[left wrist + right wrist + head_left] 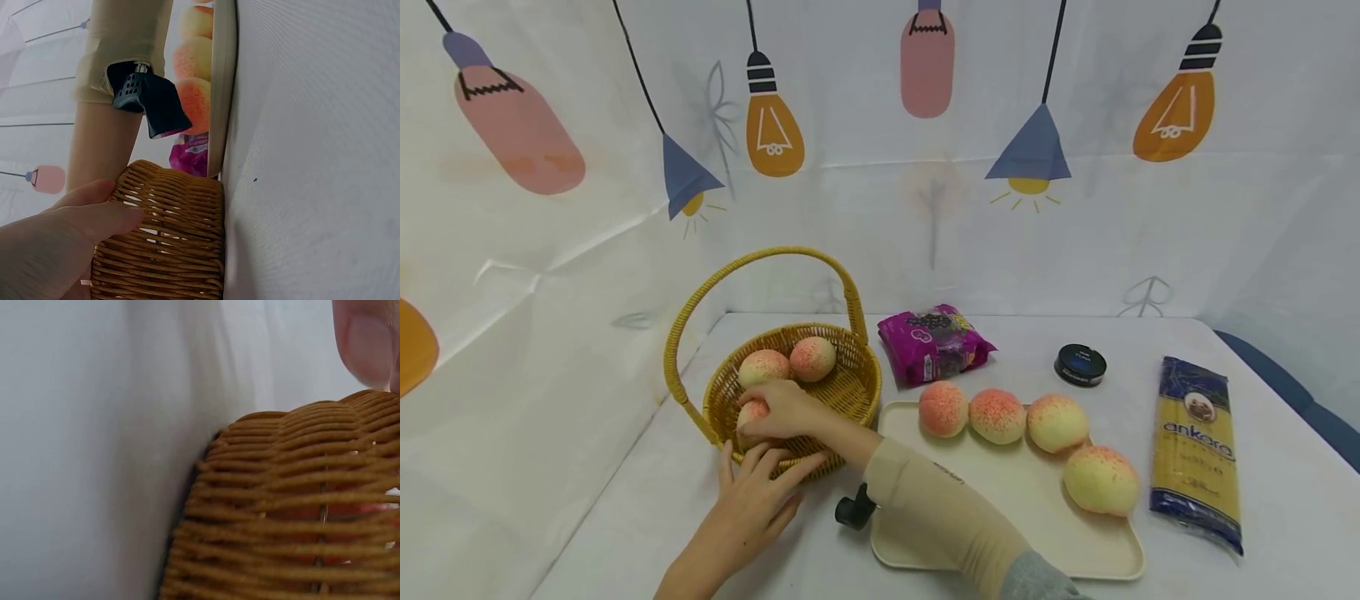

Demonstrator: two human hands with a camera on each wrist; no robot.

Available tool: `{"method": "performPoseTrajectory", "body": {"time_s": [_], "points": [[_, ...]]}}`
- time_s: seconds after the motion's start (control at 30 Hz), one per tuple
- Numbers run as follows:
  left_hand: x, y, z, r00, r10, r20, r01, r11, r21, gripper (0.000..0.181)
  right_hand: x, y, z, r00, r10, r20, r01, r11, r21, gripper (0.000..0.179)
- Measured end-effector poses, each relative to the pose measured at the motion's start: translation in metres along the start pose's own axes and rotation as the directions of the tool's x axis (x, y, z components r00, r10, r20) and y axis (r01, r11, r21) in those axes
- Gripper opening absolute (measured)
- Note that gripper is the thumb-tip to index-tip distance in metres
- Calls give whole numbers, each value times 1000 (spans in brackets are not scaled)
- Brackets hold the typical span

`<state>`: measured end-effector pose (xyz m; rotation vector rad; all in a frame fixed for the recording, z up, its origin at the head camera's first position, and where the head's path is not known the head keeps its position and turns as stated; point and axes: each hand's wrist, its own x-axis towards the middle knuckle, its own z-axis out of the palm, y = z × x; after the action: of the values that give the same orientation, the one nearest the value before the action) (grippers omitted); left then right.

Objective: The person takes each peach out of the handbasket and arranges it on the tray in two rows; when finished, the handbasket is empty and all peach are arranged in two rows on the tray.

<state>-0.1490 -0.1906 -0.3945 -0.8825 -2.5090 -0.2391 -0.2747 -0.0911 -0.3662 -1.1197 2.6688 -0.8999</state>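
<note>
Wicker basket [859,371], left on the table [820,550]: your left hand [745,508] grips its near rim, thumb against the outer wall. Peach [751,414], inside, near left: your right hand [782,408] holds it, fingers curled partway round. Two further peaches [812,359], basket's far side. Four peaches [997,416], cream tray's [1000,467] far and right edges. Purple packet [932,343], far; dark round tin [1080,365], far right.

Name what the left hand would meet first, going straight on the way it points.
The near side of the basket: the left hand touches it there. Past the rim, probably the right hand or the peach it holds; depth is unclear.
</note>
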Motion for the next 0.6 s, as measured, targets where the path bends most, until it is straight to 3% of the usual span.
{"method": "performPoseTrajectory", "body": {"time_s": [0.17, 0.3, 0.4, 0.6], "points": [[0, 0, 1, 1000, -17, 14, 17, 1000, 3, 39, -10, 3, -7, 999, -7, -35, 6, 1000, -11, 43], [0, 1, 1, 999, -33, 23, 32, 999, 23, 61, -16, 3, -12, 997, -20, -79, 18, 999, -36, 42], [0, 1, 1, 999, -36, 25, 35, 999, 33, 68, -22, 2, -16, 994, -43, -101, 40, 998, -38, 41], [1, 2, 0, 999, -37, 23, 36, 999, 26, 64, -35, 0, -29, 987, -62, -147, 61, 998, -11, 44]]}}
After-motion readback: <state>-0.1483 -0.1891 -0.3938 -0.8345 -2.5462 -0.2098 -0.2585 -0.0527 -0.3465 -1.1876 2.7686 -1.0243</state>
